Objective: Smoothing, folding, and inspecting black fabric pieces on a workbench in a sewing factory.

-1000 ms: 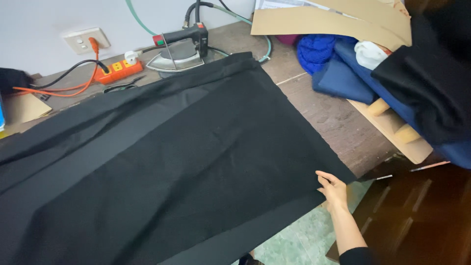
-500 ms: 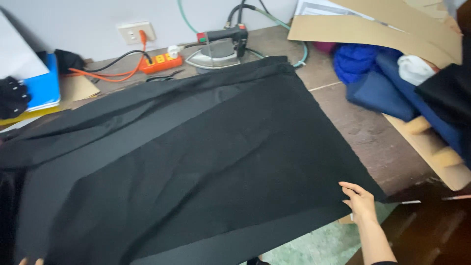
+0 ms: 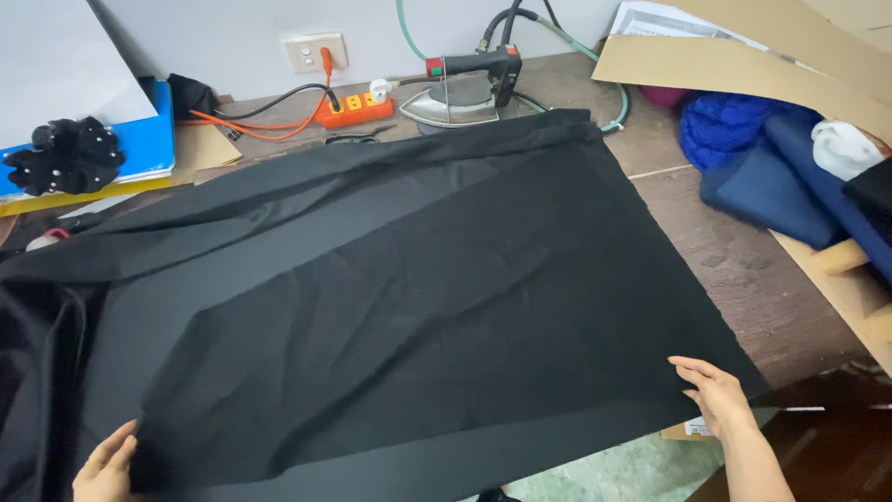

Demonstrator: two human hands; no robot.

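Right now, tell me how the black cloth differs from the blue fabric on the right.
The black cloth lies spread flat over the table; the blue fabric sits folded in a pile. The black cloth covers most of the table, the blue fabric only a corner. Left hand and right hand rest on the black cloth's near edge; nothing touches the blue fabric. Both are plain textiles.

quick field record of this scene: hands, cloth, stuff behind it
left hand: flat on the near left edge of the cloth
right hand: flat on the near right corner
black fabric: spread across the wooden table, lightly creased
steam iron: at the far edge, beside an orange power strip
right side: blue fabrics, cardboard
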